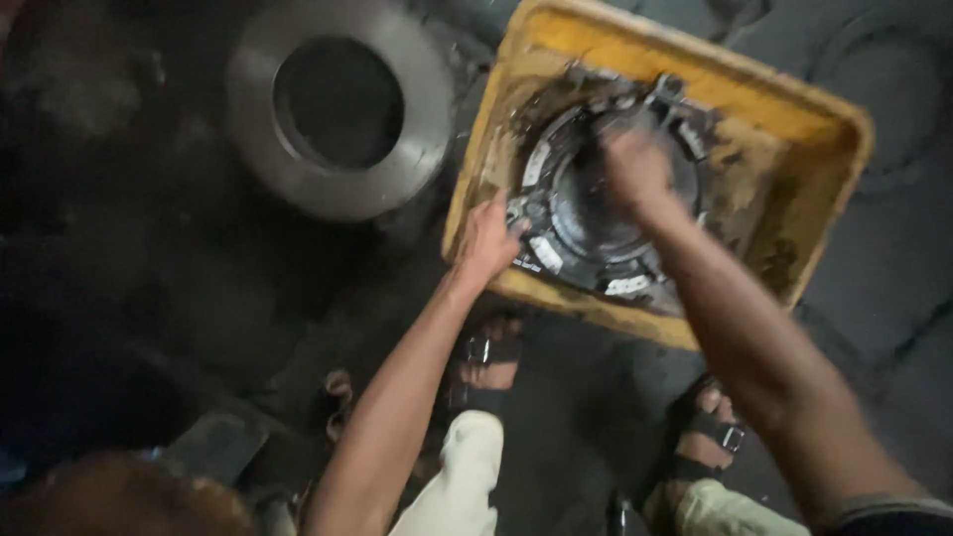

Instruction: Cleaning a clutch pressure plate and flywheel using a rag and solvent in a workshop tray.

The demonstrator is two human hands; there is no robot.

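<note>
— Well, from the head view, the round black metal clutch plate (596,213) lies in the dirty yellow plastic tub (794,129) on the floor; left hand (486,238) fingers pinch its rim.

— Right hand (635,169)?

— Blurred on top, grip unclear. Greasy metal could slip, nipping fingers.

Dark grimy floor (149,248) under yellow tub (794,119) and grey metal ring (417,149).

Big steel ring (340,107) on the dark oily floor (149,248), well left of the hands; sandalled feet (488,362) below them, a flat metal piece (213,447) lower left.
</note>
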